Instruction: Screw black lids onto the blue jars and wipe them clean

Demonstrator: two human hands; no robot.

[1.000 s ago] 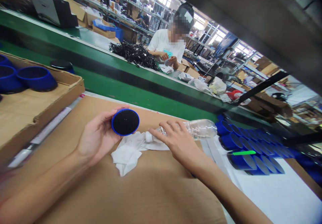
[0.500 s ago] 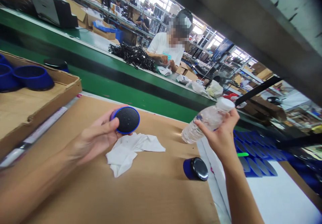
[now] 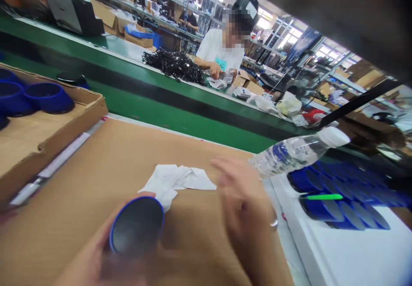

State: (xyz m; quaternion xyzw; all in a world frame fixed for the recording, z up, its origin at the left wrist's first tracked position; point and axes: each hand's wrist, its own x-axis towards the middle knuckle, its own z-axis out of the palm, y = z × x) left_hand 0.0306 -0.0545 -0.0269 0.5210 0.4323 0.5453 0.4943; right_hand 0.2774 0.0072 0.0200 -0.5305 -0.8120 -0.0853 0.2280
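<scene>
My left hand (image 3: 96, 254) is closed round a small blue speaker (image 3: 138, 226) with a round black mesh face turned up; its lower part is blurred. My right hand (image 3: 246, 209) is smeared by motion over the right of the brown board, fingers stretched leftward and nothing seen in them. Just beyond it a clear water bottle (image 3: 289, 155) with a white cap appears tilted in this slanted view. Between the hands and farther off lies a crumpled white cloth (image 3: 180, 179).
A cardboard tray (image 3: 74, 123) with several blue speakers (image 3: 48, 97) stands at left. Rows of speakers (image 3: 341, 213) and a green stick (image 3: 323, 197) are on a white surface at right. Beyond the green conveyor (image 3: 161, 110), a person (image 3: 219, 50) works near black cables (image 3: 175, 65).
My right hand has let go of the bottle and moved left and down from it. My left hand has brought the speaker lower and closer. The second speaker on the board is out of sight now.
</scene>
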